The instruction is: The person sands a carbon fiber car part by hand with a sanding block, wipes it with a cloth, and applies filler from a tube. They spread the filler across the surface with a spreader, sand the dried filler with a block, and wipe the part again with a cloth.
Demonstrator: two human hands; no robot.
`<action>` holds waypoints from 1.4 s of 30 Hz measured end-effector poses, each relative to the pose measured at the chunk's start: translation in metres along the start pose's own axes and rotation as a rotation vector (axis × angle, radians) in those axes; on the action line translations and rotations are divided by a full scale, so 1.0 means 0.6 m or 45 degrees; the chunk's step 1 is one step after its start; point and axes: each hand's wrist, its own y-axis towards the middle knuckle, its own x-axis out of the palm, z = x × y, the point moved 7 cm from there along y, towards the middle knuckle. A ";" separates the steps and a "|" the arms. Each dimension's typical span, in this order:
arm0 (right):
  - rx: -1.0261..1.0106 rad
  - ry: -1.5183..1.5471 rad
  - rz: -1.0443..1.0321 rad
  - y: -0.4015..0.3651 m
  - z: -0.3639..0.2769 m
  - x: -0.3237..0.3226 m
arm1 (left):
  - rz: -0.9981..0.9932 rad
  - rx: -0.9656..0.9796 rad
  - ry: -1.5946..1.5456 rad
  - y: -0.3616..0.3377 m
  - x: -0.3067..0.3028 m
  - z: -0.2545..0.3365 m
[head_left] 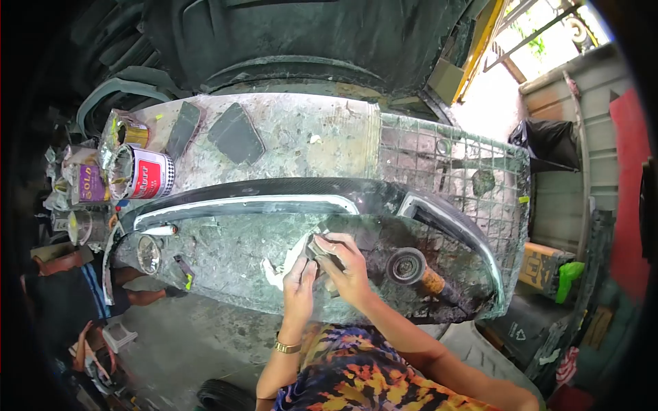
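Note:
Close together over the table's near side, my left hand (300,279) and my right hand (344,266) pinch a small grey folded piece that looks like sandpaper (315,249). Fingers hide part of it. Beside my left hand, a crumpled white cloth (275,272) lies on the worktable (226,253). Just beyond both hands stretches a long curved black car body part, like a bumper lip (288,186), with white strips along its inner edge. To the right of my right hand rests a power tool with a round head (407,266) and an orange-brown body.
Paint cans (147,172) and a purple-labelled can (90,181) crowd the left end. Two dark flat pieces (236,133) lie at the back. A wire grid (452,157) covers the right side. Another person (65,294) is at the left, and a tyre (233,396) lies below.

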 end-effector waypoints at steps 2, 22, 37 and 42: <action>-0.047 0.042 0.009 -0.003 0.011 0.001 | -0.150 0.113 0.353 0.010 0.009 0.004; -0.328 -0.962 -0.009 0.036 -0.039 0.043 | -0.087 -0.097 -0.251 0.080 -0.025 0.003; -0.019 -0.700 -0.094 0.077 -0.039 0.062 | -0.192 0.062 -0.117 0.106 -0.051 0.000; 0.138 -0.544 -0.046 0.075 -0.007 0.054 | -0.245 0.120 -0.059 0.113 -0.059 -0.003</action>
